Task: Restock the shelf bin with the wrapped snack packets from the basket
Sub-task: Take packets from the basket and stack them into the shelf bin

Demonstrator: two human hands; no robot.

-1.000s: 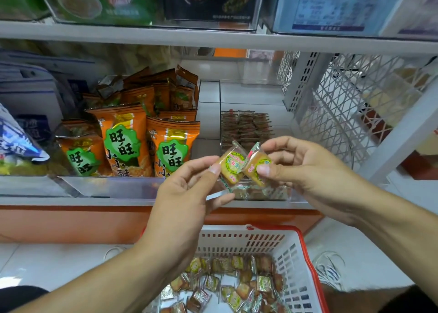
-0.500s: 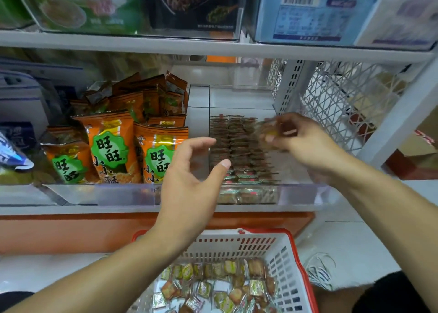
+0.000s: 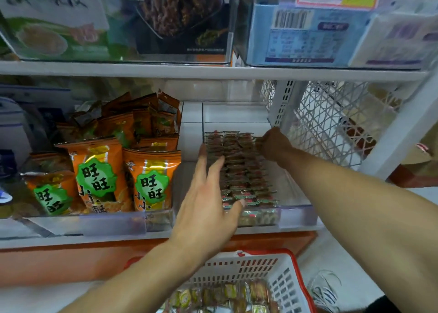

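One view only, worn on the head. Looks forward and slightly down, close to the front edge of a shelf (image 3: 213,74), onto a clear bin (image 3: 296,208) at its right end. Takes in both forearms reaching in from the bottom edge, and the far rim of a basket (image 3: 237,257) just below the shelf.

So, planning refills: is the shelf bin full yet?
Not full: packets fill the bin only up to mid-depth; bare floor behind.
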